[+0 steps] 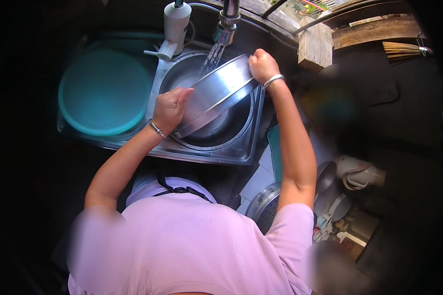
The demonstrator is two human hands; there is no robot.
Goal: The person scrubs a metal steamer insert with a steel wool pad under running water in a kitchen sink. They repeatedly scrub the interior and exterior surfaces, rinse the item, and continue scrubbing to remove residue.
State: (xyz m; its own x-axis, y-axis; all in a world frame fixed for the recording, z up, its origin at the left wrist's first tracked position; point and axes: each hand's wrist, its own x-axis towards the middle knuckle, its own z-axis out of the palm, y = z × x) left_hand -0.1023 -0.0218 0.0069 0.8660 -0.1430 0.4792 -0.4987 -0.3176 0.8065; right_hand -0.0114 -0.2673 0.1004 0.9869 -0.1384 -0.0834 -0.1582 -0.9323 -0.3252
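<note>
Both of my hands grip a round stainless-steel pan (221,86), tilted on its side over the sink bowl (240,125). My left hand (171,108) has its near left edge, thumb against the side wall. At the far right end, my right hand (263,66) is closed around the rim. Water (214,55) streams from the chrome faucet (225,31) behind the pan's raised edge. What is inside the pan is hidden, since its opening faces away from me.
A teal plastic basin (105,92) sits on the drainboard at left. Behind it stands a white dispenser-like fixture (177,27) with a side spout. Right of the sink are a steamer pot with holes (267,210), a white pitcher (358,171) and a wooden post (315,44).
</note>
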